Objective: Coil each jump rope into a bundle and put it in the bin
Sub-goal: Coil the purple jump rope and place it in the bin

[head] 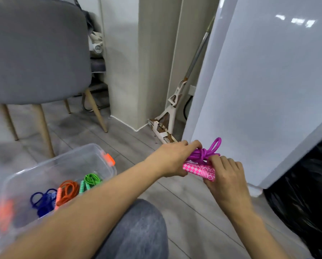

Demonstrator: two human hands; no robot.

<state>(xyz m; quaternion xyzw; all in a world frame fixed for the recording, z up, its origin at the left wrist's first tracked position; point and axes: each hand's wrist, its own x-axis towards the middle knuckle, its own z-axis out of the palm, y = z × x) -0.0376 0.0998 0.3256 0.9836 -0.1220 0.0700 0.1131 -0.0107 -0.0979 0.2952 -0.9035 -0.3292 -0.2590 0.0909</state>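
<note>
Nearest the camera, a knee (pixel 137 230) in grey cloth sits at the bottom of the view, and the left forearm crosses above it from the lower left. Just beyond the knee, both hands meet over the grey plank floor (pixel 184 202) on a purple jump rope (pixel 205 153), which is held in the air, clear of the floor. The left hand (pixel 172 159) grips the left side of the bundle, its fingers curled over the coiled cord and its thumb under the end of the pink-and-white patterned handles (pixel 200 170). The right hand (pixel 225 176) holds the right end of those handles, fingers curled round them, with its thumb and forefinger pinching the cord where it is wound. Two small loops of cord stick up above the hands. Left of the hands and lower, well apart from the held rope, a clear plastic bin (pixel 66 165) with an orange latch (pixel 108 159) stands on the floor; inside it lie a blue rope (pixel 44 200), an orange rope (pixel 68 191) and a green rope (pixel 91 179), each bundled, side by side. A black plastic bag (pixel 306 193) fills the right edge. Farther back stand a grey upholstered chair (pixel 35 53) on wooden legs, a mop (pixel 167 118) leaning in the corner, and a glossy white panel (pixel 268 90).
</note>
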